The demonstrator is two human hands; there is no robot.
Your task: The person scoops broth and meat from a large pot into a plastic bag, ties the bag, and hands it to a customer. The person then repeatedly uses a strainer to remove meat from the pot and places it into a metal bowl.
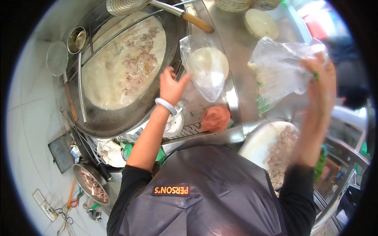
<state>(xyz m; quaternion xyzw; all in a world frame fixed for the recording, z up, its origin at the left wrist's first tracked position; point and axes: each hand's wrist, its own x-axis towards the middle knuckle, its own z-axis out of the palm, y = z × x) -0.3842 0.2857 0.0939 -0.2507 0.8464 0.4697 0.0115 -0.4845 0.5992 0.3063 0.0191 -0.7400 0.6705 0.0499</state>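
My right hand (pixel 320 69) grips the top of a clear plastic bag (pixel 276 70) with green herbs and pale food in it, raised at the right over the steel counter. My left hand (pixel 174 84) holds nothing, its fingers apart, between a large wok of milky broth (pixel 118 73) with meat pieces and a second clear plastic bag (pixel 209 84). That bag, which looks to contain little or nothing, lies over a round pale bowl or lid (pixel 220 60). Below it sits a crumpled reddish cloth (pixel 216 118). A tub of white powder (pixel 176 122) stands near my left wrist.
A perforated skimmer (pixel 127 6) with a wooden handle (pixel 198 22) lies across the wok's top rim. A ladle (pixel 76 39) and a wire strainer (pixel 57 59) rest at its left. Sliced meat (pixel 282 150) covers a round white board (pixel 254 147); stacked bowls (pixel 233 4) stand at the back.
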